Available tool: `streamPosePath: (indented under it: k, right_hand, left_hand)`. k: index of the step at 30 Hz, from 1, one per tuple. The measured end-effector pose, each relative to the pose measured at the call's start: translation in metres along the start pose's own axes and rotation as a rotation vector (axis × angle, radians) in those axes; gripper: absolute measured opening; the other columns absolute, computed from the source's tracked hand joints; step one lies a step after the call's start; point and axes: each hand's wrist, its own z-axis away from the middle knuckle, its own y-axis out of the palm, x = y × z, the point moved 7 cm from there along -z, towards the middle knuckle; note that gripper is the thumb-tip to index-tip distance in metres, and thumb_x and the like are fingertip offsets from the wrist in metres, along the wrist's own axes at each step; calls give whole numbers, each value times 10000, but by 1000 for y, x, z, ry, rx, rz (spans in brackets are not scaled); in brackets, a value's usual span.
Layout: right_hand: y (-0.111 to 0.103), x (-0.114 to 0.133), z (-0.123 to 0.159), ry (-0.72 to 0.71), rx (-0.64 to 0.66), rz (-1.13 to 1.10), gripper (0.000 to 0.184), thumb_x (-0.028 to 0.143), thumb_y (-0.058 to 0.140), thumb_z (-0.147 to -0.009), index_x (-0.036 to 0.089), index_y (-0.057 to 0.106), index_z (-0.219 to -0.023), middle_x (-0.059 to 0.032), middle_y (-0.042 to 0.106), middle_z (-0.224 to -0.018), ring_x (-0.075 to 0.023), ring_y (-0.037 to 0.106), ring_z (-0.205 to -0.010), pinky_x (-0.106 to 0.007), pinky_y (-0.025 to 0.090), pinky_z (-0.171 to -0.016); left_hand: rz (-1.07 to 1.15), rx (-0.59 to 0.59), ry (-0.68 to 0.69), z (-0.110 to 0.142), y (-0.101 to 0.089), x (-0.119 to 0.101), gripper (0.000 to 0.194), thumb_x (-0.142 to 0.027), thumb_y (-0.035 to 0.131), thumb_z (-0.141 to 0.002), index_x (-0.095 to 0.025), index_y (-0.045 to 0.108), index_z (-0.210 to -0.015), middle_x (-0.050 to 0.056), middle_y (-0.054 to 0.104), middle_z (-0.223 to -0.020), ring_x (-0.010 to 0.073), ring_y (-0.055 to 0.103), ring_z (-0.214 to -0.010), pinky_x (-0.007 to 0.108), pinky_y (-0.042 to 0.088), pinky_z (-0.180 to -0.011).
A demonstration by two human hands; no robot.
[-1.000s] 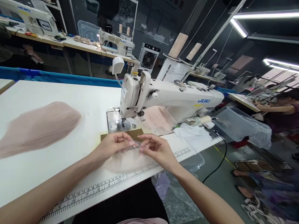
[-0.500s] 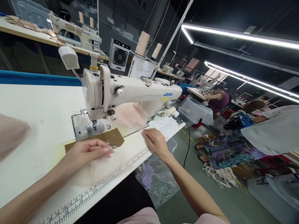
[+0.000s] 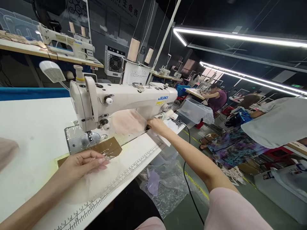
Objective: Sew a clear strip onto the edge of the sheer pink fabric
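My left hand (image 3: 82,166) is in front of the sewing machine (image 3: 124,99), thumb and fingers pinched on a thin, see-through pale fabric (image 3: 96,183) that spreads over the printed ruler edge. Just beyond those fingers, a brown card-like strip (image 3: 107,147) lies by the needle plate (image 3: 82,140), its surface shiny with clear film. My right hand (image 3: 157,126) reaches under the right end of the machine arm, fingers curled at a small dark thing too hidden to name. Left of these fingers lies a pale pink fabric piece (image 3: 129,121).
White cloth and a cone of thread (image 3: 168,114) lie at the table's right end. A clear plastic bag (image 3: 165,188) hangs below the front edge. A black cable (image 3: 189,179) runs down at the right. Co-workers sit and stand farther right.
My right hand has moved from the table's front edge back toward the pink fabric under the machine arm, and its fingers have curled. My left hand keeps its pinch. The view has shifted.
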Motion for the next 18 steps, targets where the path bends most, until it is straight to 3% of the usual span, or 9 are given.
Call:
streamPosePath:
  k: [8, 13, 18]
  right_hand:
    - [4, 7, -5, -90, 84, 190, 345, 354, 578, -915, 141, 553, -1186, -98, 577, -1181, -207, 599, -1008, -404, 522, -854]
    - [0, 13, 1, -189, 31, 253, 319, 348, 556, -928, 139, 554, -1169, -79, 597, -1117, -186, 608, -944, -381, 524, -818]
    - [-7, 12, 7, -258, -53, 284, 246, 159, 415, -947, 101, 590, -1109, -124, 602, -1078, -170, 604, -791, -292, 425, -637]
  left_hand:
    - [4, 28, 30, -1, 1, -3, 331, -563, 689, -714, -247, 671, -809, -5, 759, -884, 240, 697, -953, 408, 496, -968]
    - [17, 20, 64, -3, -1, 1, 397, -609, 698, -680, -237, 671, -817, 46, 756, -919, 267, 698, -950, 421, 517, -944]
    - [33, 39, 61, -4, -1, 3, 428, -619, 703, -670, -226, 667, -835, 58, 754, -921, 267, 693, -963, 418, 511, -947]
